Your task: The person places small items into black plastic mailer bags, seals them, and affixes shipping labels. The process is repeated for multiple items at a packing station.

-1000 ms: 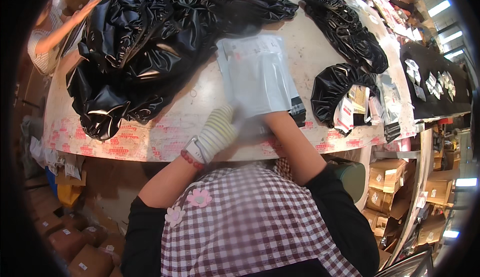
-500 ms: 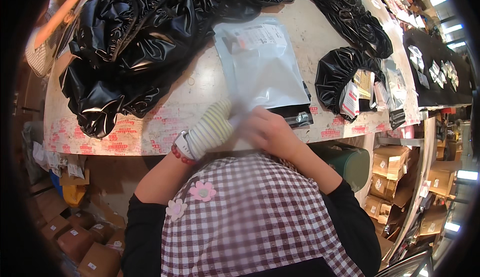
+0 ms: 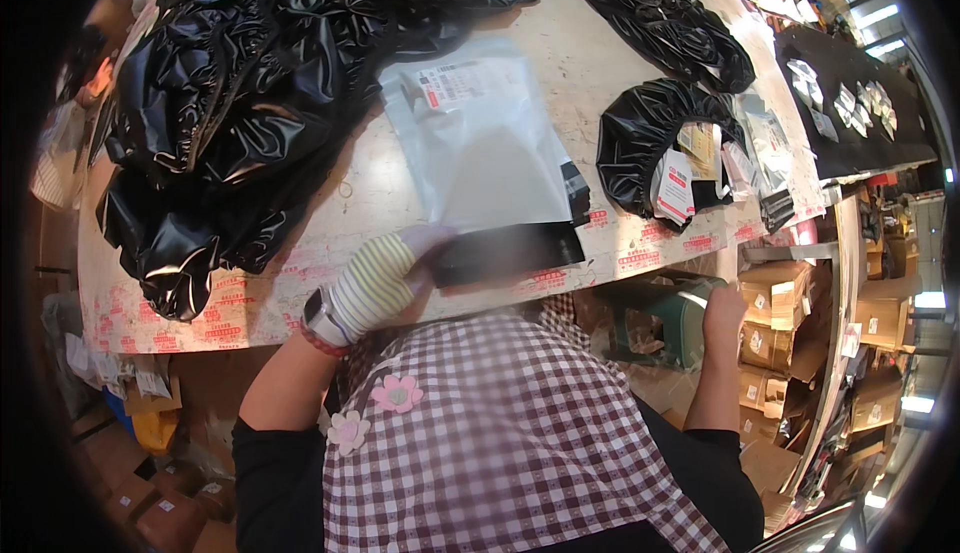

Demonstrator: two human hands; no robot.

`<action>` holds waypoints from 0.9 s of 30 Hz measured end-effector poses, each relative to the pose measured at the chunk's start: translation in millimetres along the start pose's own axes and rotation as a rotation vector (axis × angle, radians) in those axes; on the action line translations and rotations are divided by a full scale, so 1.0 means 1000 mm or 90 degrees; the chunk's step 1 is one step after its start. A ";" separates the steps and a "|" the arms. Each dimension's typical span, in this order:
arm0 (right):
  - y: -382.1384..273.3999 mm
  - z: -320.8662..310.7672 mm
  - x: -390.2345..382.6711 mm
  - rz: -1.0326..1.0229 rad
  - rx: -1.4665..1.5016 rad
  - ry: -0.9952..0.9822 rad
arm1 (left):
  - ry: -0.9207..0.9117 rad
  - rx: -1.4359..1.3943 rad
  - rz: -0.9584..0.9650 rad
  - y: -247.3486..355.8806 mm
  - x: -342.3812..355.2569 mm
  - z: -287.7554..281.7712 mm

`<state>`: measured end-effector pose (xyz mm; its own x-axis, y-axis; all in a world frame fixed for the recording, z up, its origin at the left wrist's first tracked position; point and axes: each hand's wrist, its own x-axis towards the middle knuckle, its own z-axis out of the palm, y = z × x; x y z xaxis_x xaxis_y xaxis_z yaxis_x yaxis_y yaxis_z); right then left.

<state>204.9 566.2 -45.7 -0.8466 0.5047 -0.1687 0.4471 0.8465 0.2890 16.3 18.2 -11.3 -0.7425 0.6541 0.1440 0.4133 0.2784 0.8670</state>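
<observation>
1. Since the earlier frames, the right hand [image 3: 722,305] had left the mailer [image 3: 490,148] and dropped below the table [image 3: 260,293] edge toward the green stool [image 3: 672,315] and the cartons [image 3: 775,298] on the right; whether it was open or closed could not be told. The left hand [image 3: 385,278] had stayed at the near edge.
2. That left hand, in a striped glove, was clamped on the black strip [image 3: 510,253] at the mailer's near end, thumb on top.
3. The grey-white mailer lay flat on the table, just beside the big heap of black bags [image 3: 240,103] and well apart from the smaller black bag [image 3: 640,138] holding tagged packets [image 3: 675,185].
4. Its long axis ran from the person toward the far side, leaning slightly left. The labelled end pointed away; the open, dark end pointed at the person.
5. Judged from this: the mailer looked filled and labelled, with a bulge in its middle. The near end seemed folded but not yet pressed shut along its full width.
6. Left to do, it seemed: sealing that flap and setting the mailer aside.
</observation>
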 end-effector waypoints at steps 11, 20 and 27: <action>-0.239 -0.097 0.044 -0.824 0.428 0.346 | 0.123 0.260 0.200 -0.033 0.014 -0.003; -0.297 -0.100 0.082 -0.260 0.931 -0.169 | 0.390 0.087 -0.293 -0.042 0.060 0.020; -0.302 -0.142 0.077 -0.543 0.792 -0.285 | 0.268 0.379 -0.151 -0.065 0.071 0.016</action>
<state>-36.1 325.6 -11.8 -0.9135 -0.3598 -0.1901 0.0397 0.3861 -0.9216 -54.5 58.0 -64.8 -0.9353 0.2398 0.2600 0.3440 0.7879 0.5108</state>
